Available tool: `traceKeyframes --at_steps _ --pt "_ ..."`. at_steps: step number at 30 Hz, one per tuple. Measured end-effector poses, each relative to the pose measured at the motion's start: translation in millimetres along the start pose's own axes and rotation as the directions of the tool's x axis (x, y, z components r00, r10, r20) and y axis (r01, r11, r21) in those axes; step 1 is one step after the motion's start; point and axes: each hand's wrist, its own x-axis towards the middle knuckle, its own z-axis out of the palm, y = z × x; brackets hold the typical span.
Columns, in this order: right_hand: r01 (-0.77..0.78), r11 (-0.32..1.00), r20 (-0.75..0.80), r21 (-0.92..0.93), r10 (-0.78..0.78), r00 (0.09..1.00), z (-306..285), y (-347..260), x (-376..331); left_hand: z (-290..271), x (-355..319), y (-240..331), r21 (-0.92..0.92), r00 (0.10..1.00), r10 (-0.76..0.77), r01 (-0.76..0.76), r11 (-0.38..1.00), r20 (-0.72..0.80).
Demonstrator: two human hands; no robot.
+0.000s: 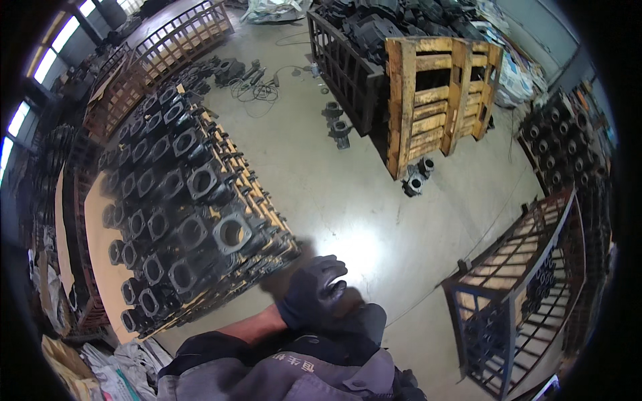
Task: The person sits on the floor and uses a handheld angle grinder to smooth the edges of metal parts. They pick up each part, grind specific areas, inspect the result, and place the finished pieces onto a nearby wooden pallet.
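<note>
In the head view, we are holding our left hand (313, 293), in a dark glove, just beside the stack of black flanged castings (182, 200), which is standing to its left on the floor (314, 194). Its grip is hanging half-curled, thumb apart from fingers, with nothing visible inside. Our right hand is lying out of sight, so we cannot tell its grip. Beyond, a wooden pallet (457, 100) is standing upright.

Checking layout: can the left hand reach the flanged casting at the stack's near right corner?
Probably yes: the left hand seems empty, and nothing visible blocks the way to the flanged casting, though depth is hard to judge.
</note>
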Motion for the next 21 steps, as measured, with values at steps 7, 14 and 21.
traceKeyframes --at_steps 7,14,21 --pt "0.070 0.987 0.254 -0.144 -0.032 0.967 127 -265 132 20 128 -42 0.045 0.948 -0.262 0.274 0.961 -0.179" --pt "0.287 0.923 0.312 -0.257 -0.202 0.928 126 -566 266 0 169 -109 0.054 0.804 -0.403 0.471 0.881 -0.438" --pt "0.588 0.753 0.391 -0.294 -0.467 0.793 249 -809 319 -83 256 -191 -0.602 0.515 -0.781 0.514 0.611 -0.353"
